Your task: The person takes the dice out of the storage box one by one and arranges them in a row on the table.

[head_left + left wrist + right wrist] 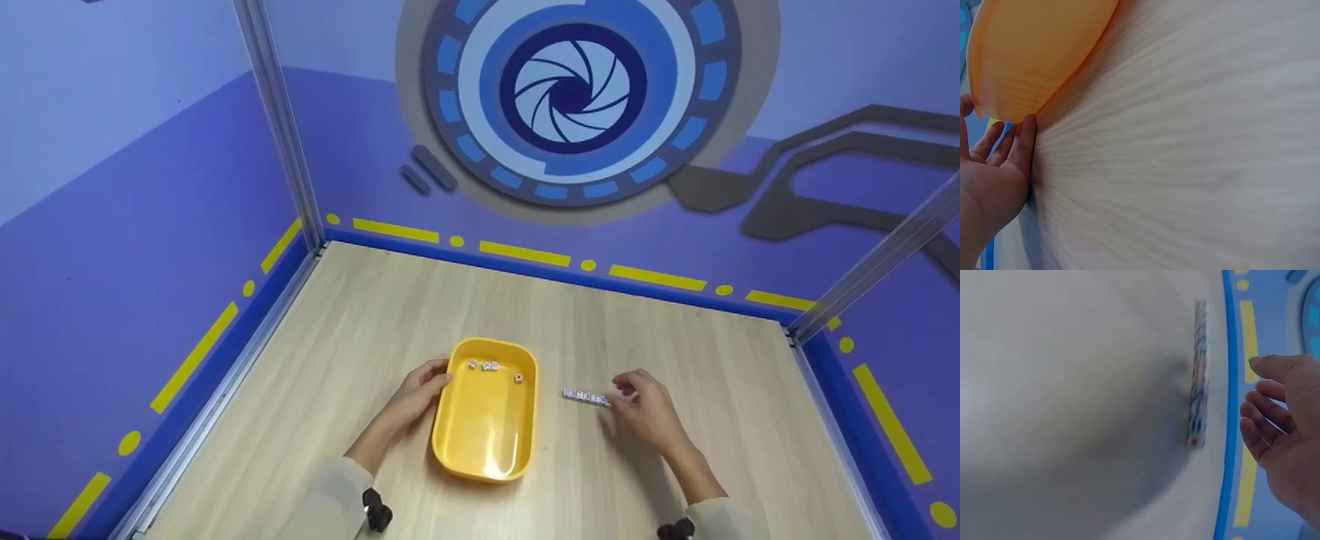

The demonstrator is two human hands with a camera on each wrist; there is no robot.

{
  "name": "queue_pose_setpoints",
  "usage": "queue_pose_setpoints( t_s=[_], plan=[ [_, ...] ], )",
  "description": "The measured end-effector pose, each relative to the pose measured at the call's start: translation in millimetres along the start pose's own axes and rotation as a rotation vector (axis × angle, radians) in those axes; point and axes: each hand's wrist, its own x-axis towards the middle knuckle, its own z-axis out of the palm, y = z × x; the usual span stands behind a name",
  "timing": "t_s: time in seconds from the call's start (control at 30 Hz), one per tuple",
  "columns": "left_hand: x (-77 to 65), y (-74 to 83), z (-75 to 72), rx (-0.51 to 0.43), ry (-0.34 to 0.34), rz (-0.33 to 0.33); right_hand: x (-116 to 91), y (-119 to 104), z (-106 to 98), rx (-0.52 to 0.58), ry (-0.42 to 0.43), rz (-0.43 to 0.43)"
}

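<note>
My left hand holds the left side of a yellow tray, its thumb at the rim. In the left wrist view, the fingers of that hand reach the lower edge of the tray's outer wall. Several small white dice lie inside the tray, toward its far end. To the right of the tray, a straight row of dice lies on the table. My right hand hovers at the row's right end, fingers loosely bent. The right wrist view shows it apart from the row, holding nothing.
The wooden table is bounded by a blue back wall and side walls. Metal posts stand at the back corners. Black wrist straps sit at the sleeve cuffs.
</note>
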Motion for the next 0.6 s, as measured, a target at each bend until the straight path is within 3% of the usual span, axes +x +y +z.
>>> queue_pose_setpoints(
  t_s=[0.2,0.5,0.6],
  plan=[
    [-1.2,-1.0,0.4,0.015,0.005,0.007,22,-49,35,0.127,-0.025,-0.015],
    [0.0,-2.6,-0.4,0.013,-0.018,0.04,54,-110,100,0.239,-0.046,-0.183],
    [0.6,-1.5,-0.9,0.024,-0.006,0.037,63,-127,115,0.282,-0.075,-0.16]
  ],
)
